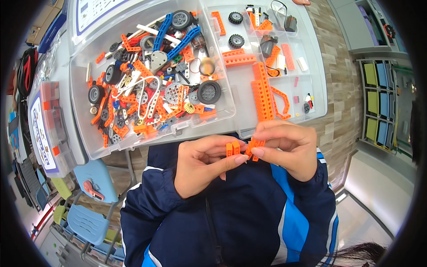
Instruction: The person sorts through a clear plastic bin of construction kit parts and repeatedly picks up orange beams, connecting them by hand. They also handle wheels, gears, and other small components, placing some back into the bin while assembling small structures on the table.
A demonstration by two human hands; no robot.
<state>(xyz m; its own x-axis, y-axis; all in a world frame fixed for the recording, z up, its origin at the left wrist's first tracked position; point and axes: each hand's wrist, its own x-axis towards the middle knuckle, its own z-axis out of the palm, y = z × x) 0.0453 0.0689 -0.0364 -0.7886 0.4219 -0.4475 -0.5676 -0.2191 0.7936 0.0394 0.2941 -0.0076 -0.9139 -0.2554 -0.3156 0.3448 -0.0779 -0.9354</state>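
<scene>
Orange plastic block [229, 150] sits pinched in left fingers [223, 166], orange piece [253, 145] in right fingers [274, 155].

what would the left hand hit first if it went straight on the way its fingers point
Most likely the orange piece held in the right hand, just to the right of the left hand; depth is unclear, so I cannot tell whether they already touch.
</scene>
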